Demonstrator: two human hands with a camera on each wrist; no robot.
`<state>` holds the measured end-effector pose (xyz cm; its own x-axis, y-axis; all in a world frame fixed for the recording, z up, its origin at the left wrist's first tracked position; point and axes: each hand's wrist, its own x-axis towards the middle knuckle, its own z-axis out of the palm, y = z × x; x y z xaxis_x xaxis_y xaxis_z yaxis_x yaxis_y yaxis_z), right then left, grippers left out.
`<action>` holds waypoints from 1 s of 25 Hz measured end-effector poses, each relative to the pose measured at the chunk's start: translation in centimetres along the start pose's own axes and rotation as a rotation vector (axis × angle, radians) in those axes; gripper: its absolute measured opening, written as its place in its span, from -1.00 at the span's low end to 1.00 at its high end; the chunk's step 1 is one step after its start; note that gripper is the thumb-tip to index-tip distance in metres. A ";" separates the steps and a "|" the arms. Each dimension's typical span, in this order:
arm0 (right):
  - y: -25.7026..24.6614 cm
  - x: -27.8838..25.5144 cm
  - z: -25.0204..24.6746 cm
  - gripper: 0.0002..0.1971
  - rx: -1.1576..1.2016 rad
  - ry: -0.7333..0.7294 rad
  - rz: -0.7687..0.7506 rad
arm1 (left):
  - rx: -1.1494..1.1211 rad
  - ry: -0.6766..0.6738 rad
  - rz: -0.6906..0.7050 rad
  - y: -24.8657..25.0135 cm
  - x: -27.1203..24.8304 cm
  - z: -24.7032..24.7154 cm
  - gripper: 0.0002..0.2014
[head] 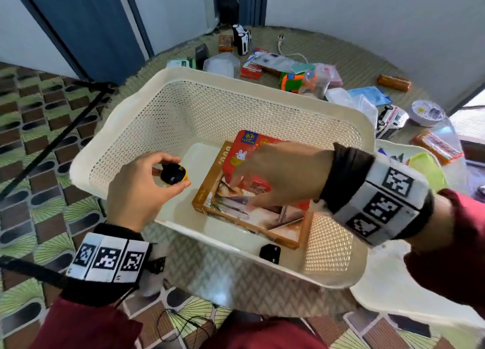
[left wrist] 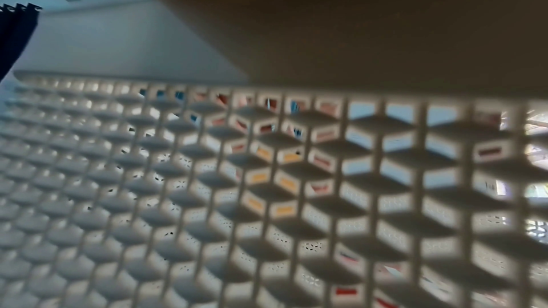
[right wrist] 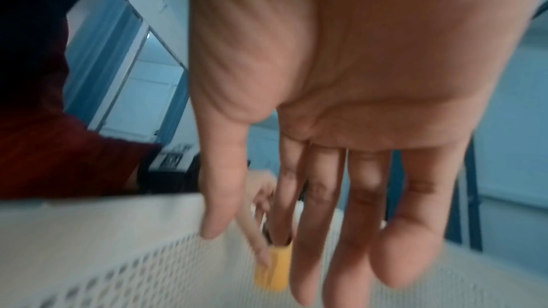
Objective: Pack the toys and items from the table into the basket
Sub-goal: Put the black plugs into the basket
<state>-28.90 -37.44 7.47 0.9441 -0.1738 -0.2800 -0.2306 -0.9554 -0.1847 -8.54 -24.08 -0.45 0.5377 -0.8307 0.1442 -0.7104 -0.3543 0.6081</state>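
My left hand (head: 136,188) pinches a small yellow-and-black toy (head: 173,175) over the white basket (head: 126,128); my right hand (head: 283,175), fingers relaxed and straight, hovers above boxes (head: 262,217) lying inside.

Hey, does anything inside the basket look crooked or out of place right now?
Yes. In the white basket, the red box leans tilted on the brown puzzle box instead of lying flat. The puzzle box itself sits skewed to the basket walls. A small black item lies loose near the front wall.

Cream perforated basket (head: 262,99), red box (head: 252,152)
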 end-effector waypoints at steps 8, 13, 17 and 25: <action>0.8 -11.2 1.2 -0.42 0.171 0.404 0.468 | -0.013 0.009 0.053 0.8 0.1 -0.3 -0.65; 0.5 -12.7 7.4 -0.19 0.328 0.596 0.767 | -0.111 -0.032 0.109 2.1 -0.1 -1.1 -0.65; -0.2 -12.3 9.8 -0.18 0.523 0.754 0.828 | -0.130 -0.109 0.182 4.9 0.4 -4.1 -0.63; -1.4 -11.1 10.7 -0.29 0.682 0.851 0.979 | -0.179 -0.329 0.431 12.8 6.4 -7.4 -0.55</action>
<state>-41.53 -31.61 0.73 0.1436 -0.9891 0.0314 -0.6834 -0.1221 -0.7197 -10.81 -30.70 14.04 0.0262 -0.9841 0.1755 -0.7306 0.1010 0.6753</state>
